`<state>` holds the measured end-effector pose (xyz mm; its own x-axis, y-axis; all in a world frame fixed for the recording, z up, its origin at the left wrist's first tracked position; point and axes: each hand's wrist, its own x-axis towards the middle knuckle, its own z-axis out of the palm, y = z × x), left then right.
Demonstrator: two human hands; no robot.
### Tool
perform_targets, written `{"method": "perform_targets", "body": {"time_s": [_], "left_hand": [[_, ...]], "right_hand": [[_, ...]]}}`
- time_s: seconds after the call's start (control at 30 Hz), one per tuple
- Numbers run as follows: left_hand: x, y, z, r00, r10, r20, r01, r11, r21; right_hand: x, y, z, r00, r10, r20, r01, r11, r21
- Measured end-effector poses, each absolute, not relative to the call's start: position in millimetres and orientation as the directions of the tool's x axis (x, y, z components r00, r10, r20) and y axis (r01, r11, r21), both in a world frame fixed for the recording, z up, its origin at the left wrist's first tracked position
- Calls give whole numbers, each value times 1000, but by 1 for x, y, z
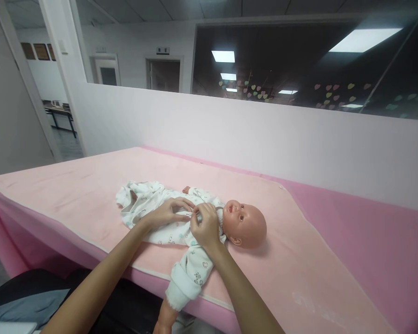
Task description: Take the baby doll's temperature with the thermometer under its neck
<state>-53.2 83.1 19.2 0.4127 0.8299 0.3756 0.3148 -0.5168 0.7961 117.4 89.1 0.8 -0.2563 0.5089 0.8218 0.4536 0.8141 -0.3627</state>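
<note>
A baby doll (pixel 245 223) lies on its back on a pink padded surface (pixel 73 195), head to the right. It wears a white printed romper (pixel 149 204). Both my hands meet at the doll's chest, just below its neck. My left hand (pixel 169 211) rests on the romper front with its fingers pinching the cloth. My right hand (pixel 205 227) is closed in a pinch on the romper's upper front edge near the collar. One sleeved doll arm (pixel 188 276) hangs over the near edge of the surface.
A light pink cloth covers the padded surface, with a darker pink strip (pixel 369 232) at the right. A white partition wall (pixel 264 134) with dark glass above it runs behind. An open doorway (pixel 61 120) is at the far left. My lap is below the near edge.
</note>
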Motion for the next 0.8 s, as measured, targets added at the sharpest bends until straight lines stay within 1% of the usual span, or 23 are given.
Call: {"method": "perform_targets", "body": {"time_s": [0.27, 0.4, 0.57, 0.8], "left_hand": [[-53, 81, 21, 403, 845, 350, 359, -498, 789], [-53, 80, 21, 405, 848, 343, 346, -489, 800], [-53, 80, 21, 412, 852, 324, 343, -474, 811], [-51, 77, 26, 430, 842, 327, 334, -484, 809]], "right_hand": [[117, 88, 1, -242, 538, 808, 462, 796, -391], [118, 86, 2, -240, 543, 805, 459, 794, -399], [118, 86, 3, -263, 525, 809, 460, 806, -373], [119, 86, 5, -335, 488, 806, 471, 827, -306]]}}
